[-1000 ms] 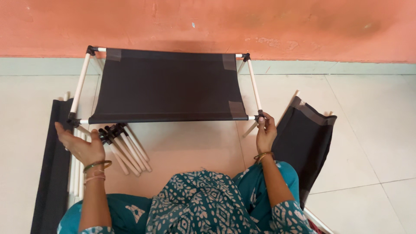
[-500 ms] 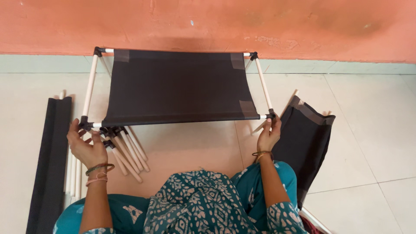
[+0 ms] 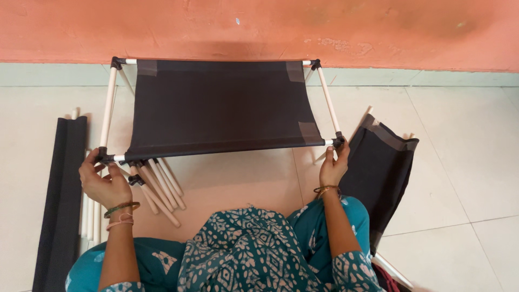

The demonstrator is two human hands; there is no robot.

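Both hands grip rack frame [image 3: 110, 103] near corners: left hand [image 3: 102, 181], right hand [image 3: 333, 165], apparently closed.

You have a long black roll [image 3: 60, 200] lying flat at the far left, with white rods [image 3: 91, 216] just beside it. A loose bundle of rods with black caps [image 3: 157, 186] fans out on the tiled floor [image 3: 465, 162]. To the right lies a folded black cloth [image 3: 381, 173]. An orange wall [image 3: 259, 27] stands behind.

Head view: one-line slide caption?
Left hand and right hand grip the near corners of a fabric-covered rod frame on the tiled floor.
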